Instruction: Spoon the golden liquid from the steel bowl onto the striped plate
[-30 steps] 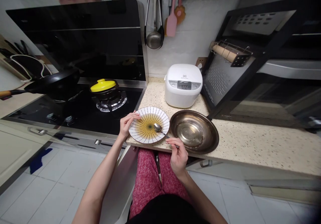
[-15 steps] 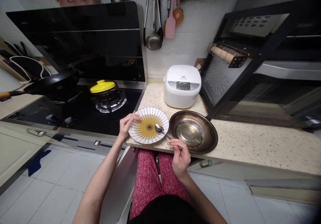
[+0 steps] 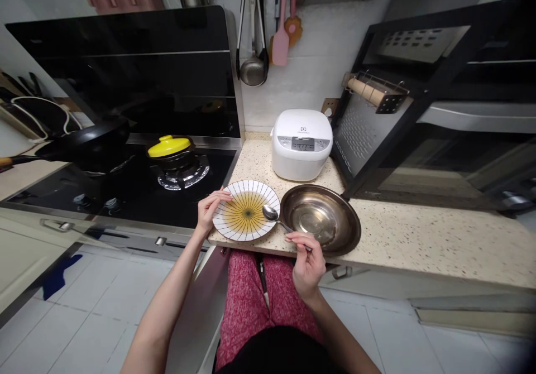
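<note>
On the counter's front left corner sits a white plate [image 3: 267, 193] with dark radial lines, holding a shallow yellow-brown liquid [image 3: 238, 212]. My left hand [image 3: 208, 209] grips the plate's left rim, fingers over the edge. A metal spoon [image 3: 271, 213] is pinched by its handle in my right hand [image 3: 309, 262], closed. The spoon's bowl hovers at the plate's right rim; whether it carries liquid I cannot tell. Right beside the plate stands a wide steel basin [image 3: 349, 217], with my right hand just in front of its near edge.
A white rice cooker [image 3: 301, 156] stands behind the basin. To the left, a pot with a yellow lid [image 3: 170, 147] and a black wok [image 3: 90, 145] sit on the gas stove [image 3: 138, 195]. A black-framed rack [image 3: 355, 117] borders the right side.
My right hand has moved slightly right, drawing the spoon's bowl from over the liquid toward the plate's right rim. My left hand stays on the plate.
</note>
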The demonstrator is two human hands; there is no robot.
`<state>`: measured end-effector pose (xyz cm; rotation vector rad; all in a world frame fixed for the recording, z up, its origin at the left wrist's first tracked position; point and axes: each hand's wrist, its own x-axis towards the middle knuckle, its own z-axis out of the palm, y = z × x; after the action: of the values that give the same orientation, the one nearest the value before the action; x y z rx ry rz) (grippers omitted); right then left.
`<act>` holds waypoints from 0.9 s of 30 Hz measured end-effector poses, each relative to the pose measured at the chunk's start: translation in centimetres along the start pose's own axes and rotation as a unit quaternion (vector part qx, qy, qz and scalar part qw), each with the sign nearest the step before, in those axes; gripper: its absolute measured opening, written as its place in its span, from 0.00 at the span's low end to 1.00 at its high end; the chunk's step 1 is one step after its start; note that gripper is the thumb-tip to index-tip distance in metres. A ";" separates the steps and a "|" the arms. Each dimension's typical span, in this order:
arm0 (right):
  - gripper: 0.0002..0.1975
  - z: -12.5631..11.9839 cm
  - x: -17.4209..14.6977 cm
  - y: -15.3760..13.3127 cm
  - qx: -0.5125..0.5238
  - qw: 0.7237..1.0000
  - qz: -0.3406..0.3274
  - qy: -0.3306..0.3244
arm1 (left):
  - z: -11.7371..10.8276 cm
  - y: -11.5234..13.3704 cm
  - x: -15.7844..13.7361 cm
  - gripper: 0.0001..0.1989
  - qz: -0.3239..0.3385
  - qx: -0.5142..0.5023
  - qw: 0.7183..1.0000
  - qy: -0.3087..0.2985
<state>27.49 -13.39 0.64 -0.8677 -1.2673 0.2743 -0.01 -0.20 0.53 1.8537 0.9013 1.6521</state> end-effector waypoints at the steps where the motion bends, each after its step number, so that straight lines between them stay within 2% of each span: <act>1: 0.10 0.0 0.1 0.0 -0.001 1.000 -0.001 0.002 | 0.0 0.0 0.0 0.19 0.000 0.001 1.000 -0.001; 15: 0.08 -1.4 0.4 0.9 0.002 0.999 -0.010 0.047 | -0.1 0.0 0.0 0.18 0.007 -0.001 1.000 -0.008; 27: 0.08 -2.8 1.0 0.6 -0.034 0.996 -0.020 0.076 | 0.0 0.0 0.1 0.18 0.010 -0.010 1.000 -0.001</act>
<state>30.56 -13.52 0.84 -0.9021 -1.1572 0.1315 -0.02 -0.14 0.64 1.8569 0.8632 1.6647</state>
